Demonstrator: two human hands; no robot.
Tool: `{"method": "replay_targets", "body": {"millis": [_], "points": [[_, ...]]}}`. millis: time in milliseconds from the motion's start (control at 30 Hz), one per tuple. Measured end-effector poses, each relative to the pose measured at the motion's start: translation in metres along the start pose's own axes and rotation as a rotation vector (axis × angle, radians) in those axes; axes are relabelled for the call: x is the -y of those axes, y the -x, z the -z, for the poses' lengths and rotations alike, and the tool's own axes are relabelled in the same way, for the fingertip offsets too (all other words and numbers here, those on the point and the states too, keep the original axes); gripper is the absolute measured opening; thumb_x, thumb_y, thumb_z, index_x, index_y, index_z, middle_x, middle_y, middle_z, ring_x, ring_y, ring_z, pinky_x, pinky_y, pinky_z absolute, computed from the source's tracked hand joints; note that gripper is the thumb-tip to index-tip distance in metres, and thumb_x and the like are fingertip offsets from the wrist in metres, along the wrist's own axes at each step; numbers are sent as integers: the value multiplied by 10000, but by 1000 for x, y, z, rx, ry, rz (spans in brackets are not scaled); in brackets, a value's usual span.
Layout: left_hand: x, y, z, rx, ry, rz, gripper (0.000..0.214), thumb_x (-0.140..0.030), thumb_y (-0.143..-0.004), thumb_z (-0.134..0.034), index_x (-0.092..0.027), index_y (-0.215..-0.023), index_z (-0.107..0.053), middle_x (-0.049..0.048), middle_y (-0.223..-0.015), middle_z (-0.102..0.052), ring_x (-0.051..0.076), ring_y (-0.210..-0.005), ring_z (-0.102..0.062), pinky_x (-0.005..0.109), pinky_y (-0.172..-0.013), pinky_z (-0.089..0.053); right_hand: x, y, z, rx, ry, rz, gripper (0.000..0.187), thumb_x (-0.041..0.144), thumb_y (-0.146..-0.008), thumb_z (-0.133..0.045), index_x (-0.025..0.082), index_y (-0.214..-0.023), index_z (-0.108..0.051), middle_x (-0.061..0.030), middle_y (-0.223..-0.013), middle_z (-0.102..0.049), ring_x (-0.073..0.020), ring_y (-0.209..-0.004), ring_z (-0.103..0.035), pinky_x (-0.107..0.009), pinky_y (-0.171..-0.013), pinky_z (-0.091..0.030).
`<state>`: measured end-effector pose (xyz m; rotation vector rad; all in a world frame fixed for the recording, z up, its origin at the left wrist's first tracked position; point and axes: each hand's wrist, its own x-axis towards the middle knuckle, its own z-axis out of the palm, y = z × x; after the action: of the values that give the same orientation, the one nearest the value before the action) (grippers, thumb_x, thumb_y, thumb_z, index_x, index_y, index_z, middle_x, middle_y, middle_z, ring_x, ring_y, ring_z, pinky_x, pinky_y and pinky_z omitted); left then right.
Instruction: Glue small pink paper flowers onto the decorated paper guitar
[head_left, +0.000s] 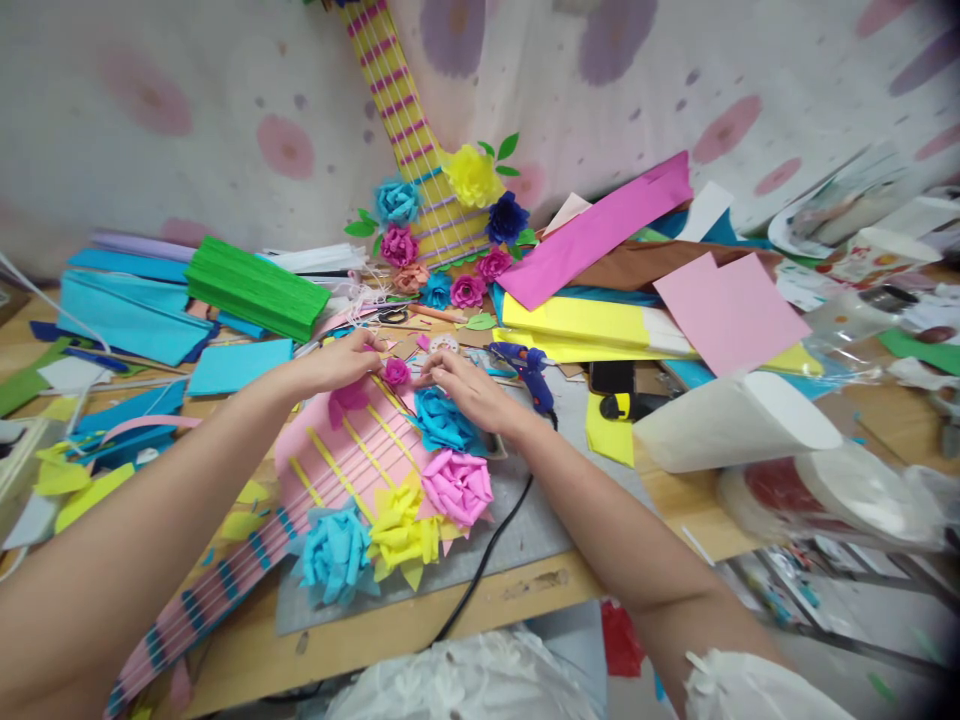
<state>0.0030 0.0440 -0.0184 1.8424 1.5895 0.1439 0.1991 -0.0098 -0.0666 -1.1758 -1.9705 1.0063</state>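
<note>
A pink paper guitar [337, 465] with yellow strips lies on a grey mat [525, 500] in front of me. Paper flowers sit on its body: pink [457, 487], yellow [401, 530], light blue [335, 555] and a darker blue one [442, 420]. My left hand [337, 362] and my right hand [469, 390] meet over a small magenta paper flower [396, 372] at the guitar's upper edge. Both hands pinch it with curled fingers. My right hand rests on the darker blue flower.
A blue glue gun [525, 368] lies just right of my hands, its black cord [487, 560] running to the table edge. A finished yellow guitar [420, 150] with flowers leans on the wall. Green crepe paper [251, 285], blue, pink [727, 312] and yellow sheets crowd the table.
</note>
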Motion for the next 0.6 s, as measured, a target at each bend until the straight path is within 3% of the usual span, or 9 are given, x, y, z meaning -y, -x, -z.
{"method": "replay_targets", "body": {"millis": [367,600], "points": [[6,-3,0,-48,43,-13,187,-258,-633,-543,-205,-810,-570,5,-696,-575,205,-717,-574,295,-620,-418,4,-12,-12,94,143,97,210,256,-948,-313,194,-925,-513,-54,-1011,-574,-177,-978,-519,-325,-917,-373],[8,-4,-1,-42,169,48,247,-275,-575,-541,-207,-812,-556,-3,-729,-591,204,-759,-579,294,-644,-430,6,-11,-10,102,112,105,225,286,-947,-310,196,-966,-517,-53,-1029,-582,-184,-985,-526,-337,-922,-373]]}}
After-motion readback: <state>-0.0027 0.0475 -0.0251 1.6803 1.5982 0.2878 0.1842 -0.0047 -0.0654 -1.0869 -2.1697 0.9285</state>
